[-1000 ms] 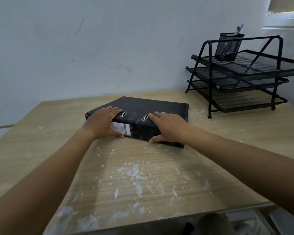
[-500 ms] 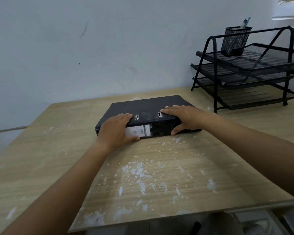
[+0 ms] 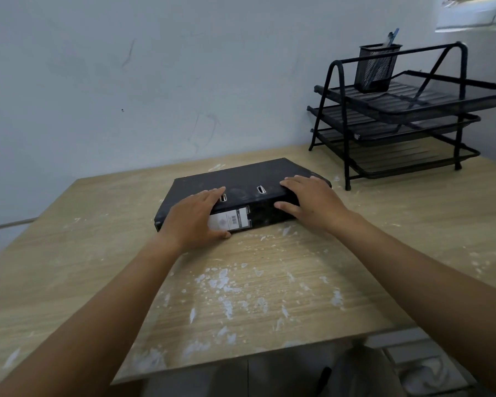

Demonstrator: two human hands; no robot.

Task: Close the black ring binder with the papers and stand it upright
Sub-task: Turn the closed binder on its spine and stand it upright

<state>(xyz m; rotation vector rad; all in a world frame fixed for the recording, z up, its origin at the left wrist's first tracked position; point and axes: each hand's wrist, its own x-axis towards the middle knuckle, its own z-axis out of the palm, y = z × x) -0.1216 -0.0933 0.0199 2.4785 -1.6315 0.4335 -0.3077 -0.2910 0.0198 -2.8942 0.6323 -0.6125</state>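
The black ring binder (image 3: 241, 179) lies flat and closed on the wooden table (image 3: 413, 224), its spine with a white label facing me. My left hand (image 3: 195, 217) grips the spine's left part, fingers over the top cover and thumb under the label. My right hand (image 3: 312, 202) holds the spine's right end, fingers on the cover and thumb on the spine. No papers show.
A black three-tier wire letter tray (image 3: 407, 121) stands at the table's back right, with a mesh pen cup (image 3: 377, 67) on its top shelf. A pale wall (image 3: 155, 81) runs behind the table. White paint flecks (image 3: 226, 285) dot the wood near me.
The binder has turned so its spine faces me more squarely and sits a little farther from me. Both hands kept their hold on the spine.
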